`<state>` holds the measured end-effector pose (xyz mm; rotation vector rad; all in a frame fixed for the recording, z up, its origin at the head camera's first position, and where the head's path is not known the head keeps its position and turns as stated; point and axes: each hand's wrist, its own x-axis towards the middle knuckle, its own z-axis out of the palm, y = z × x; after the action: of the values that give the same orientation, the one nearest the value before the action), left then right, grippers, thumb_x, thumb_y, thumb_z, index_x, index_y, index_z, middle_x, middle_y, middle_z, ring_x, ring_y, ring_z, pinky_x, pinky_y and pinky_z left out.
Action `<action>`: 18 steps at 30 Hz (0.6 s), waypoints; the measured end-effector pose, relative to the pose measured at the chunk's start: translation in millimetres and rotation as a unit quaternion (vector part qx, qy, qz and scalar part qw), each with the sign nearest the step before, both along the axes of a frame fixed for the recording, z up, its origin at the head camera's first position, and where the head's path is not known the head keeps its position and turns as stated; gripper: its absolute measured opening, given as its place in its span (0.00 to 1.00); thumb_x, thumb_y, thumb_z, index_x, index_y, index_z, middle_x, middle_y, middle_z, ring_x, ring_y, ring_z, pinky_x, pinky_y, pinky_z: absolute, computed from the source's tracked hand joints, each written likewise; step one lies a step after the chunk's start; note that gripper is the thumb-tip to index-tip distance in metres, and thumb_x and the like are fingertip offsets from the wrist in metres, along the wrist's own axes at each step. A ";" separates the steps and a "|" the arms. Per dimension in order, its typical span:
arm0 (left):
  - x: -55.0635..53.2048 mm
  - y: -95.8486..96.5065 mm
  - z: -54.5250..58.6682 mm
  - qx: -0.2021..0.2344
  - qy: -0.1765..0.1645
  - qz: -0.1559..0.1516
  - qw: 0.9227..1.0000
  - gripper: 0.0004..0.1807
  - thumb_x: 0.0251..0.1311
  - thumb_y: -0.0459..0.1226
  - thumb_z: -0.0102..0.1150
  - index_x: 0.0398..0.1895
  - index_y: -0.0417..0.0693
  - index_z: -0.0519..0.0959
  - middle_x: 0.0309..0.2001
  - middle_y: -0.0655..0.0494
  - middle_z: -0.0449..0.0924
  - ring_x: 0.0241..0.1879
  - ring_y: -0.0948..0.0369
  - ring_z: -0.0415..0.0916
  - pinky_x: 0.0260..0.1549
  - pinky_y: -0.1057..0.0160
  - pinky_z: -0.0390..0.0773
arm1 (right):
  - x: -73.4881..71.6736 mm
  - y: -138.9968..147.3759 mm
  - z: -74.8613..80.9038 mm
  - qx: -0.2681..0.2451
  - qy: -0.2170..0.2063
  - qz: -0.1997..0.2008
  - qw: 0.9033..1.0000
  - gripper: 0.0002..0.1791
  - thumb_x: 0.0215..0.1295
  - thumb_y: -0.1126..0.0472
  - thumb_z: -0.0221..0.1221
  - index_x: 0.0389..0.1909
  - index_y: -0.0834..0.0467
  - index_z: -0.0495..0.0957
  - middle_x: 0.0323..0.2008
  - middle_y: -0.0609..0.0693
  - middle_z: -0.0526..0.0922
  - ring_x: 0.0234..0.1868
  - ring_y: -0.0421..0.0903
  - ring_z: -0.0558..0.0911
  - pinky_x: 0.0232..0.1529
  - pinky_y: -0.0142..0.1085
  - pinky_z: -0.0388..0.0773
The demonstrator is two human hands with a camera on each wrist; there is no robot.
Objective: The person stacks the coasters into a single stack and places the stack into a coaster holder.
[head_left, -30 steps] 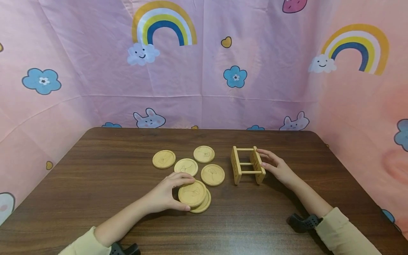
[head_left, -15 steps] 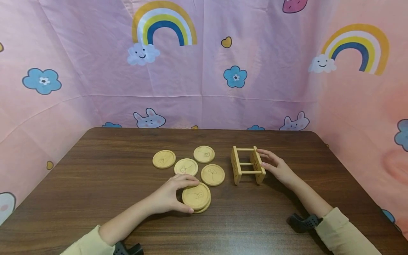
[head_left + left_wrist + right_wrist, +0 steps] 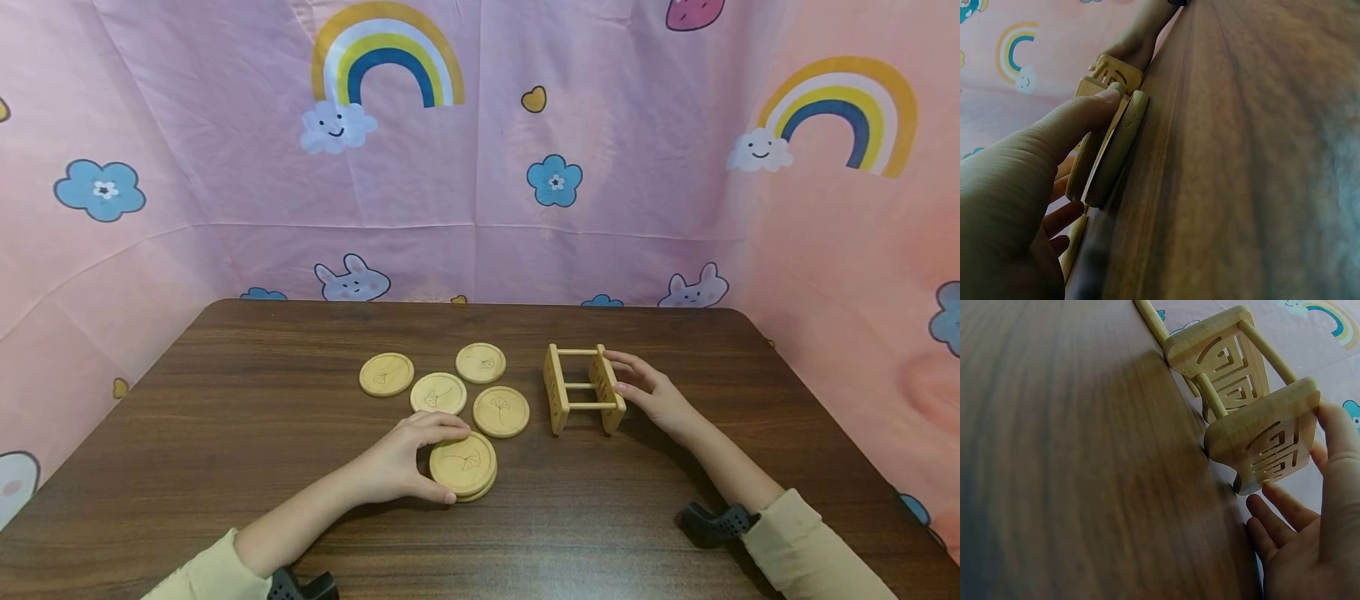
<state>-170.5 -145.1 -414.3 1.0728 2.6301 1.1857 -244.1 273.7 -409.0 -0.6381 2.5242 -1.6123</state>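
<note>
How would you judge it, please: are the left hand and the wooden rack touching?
Apart: the head view shows the coaster stack and bare tabletop between the left hand and the wooden rack.

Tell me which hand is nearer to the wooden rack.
Right: the right hand touches the wooden rack at its right side; the left hand is apart from it, to its left, pinching the top coaster.
</note>
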 end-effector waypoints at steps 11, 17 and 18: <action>1.5 0.8 0.1 -0.008 -0.013 0.008 1.000 0.42 0.43 0.46 0.84 0.65 0.43 0.80 0.66 0.53 0.77 0.70 0.44 0.65 0.66 0.31 0.58 | 0.3 -1.1 -0.1 -0.005 0.004 -0.002 1.000 0.29 0.79 0.63 0.54 0.76 0.66 0.61 0.72 0.70 0.66 0.71 0.69 0.65 0.57 0.25 0.71; 1.9 0.6 1.0 -0.011 -0.016 0.007 1.000 0.43 0.43 0.46 0.84 0.66 0.44 0.79 0.66 0.54 0.77 0.70 0.45 0.65 0.66 0.31 0.58 | 0.2 -0.8 -0.1 -0.002 0.002 -0.003 1.000 0.29 0.79 0.62 0.54 0.76 0.65 0.61 0.72 0.70 0.67 0.71 0.62 0.69 0.57 0.26 0.71; 1.9 0.6 1.2 -0.011 -0.016 0.006 1.000 0.43 0.43 0.46 0.84 0.66 0.44 0.79 0.66 0.55 0.77 0.70 0.45 0.65 0.66 0.31 0.58 | 0.0 -0.7 -0.2 -0.002 0.002 -0.002 1.000 0.29 0.79 0.62 0.54 0.76 0.65 0.61 0.72 0.70 0.67 0.70 0.57 0.71 0.57 0.26 0.71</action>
<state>-168.6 -144.5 -413.1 1.0267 2.6227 1.1623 -244.0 273.0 -409.2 -0.6371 2.5274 -1.6204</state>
